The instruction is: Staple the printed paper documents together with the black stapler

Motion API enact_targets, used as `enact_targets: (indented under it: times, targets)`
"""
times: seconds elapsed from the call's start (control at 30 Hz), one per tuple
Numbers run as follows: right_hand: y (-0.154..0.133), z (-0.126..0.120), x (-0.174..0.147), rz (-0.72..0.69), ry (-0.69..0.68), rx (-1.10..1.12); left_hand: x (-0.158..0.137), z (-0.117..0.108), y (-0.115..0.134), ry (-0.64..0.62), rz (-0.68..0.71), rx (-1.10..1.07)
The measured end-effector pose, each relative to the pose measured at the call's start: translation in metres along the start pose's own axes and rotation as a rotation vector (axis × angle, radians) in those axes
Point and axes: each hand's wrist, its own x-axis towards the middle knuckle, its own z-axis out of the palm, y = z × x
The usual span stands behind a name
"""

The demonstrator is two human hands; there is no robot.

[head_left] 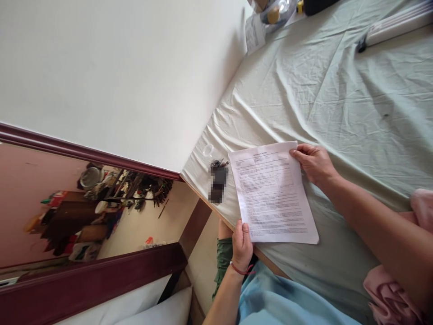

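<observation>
A white sheet of printed paper (270, 194), perhaps more than one sheet, is held up over the edge of a cloth-covered surface. My left hand (242, 243) pinches its lower left corner, thumb on top; a red string bracelet circles that wrist. At the upper right corner, my right hand (313, 161) grips the paper between thumb and fingers. Small lines of text fill the page, too fine to read. Just left of the paper lies a dark, partly blurred-out object (218, 183) with what look like keys at its top.
A pale green sheet (338, 108) with wrinkles covers the surface. Beyond lie a white tube-like object (395, 27) and a clear plastic bag (279, 16). Pink cloth (389, 289) sits at lower right. A white wall (118, 67) and a dark red frame (101, 275) border the left.
</observation>
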Motion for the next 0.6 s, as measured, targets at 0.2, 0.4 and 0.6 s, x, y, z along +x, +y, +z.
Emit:
enact_targets:
  times: [0.2,0.4,0.6]
  targets:
    - [0.004,-0.007,0.008,-0.127,0.14,-0.145,0.001,-0.008,0.008,-0.111,0.115,0.083]
    - [0.005,-0.014,0.013,-0.226,0.06,-0.432,-0.005,-0.019,0.006,-0.193,-0.005,-0.079]
    - [-0.004,-0.014,0.008,-0.295,0.075,-0.72,-0.002,-0.012,0.005,-0.157,-0.036,-0.133]
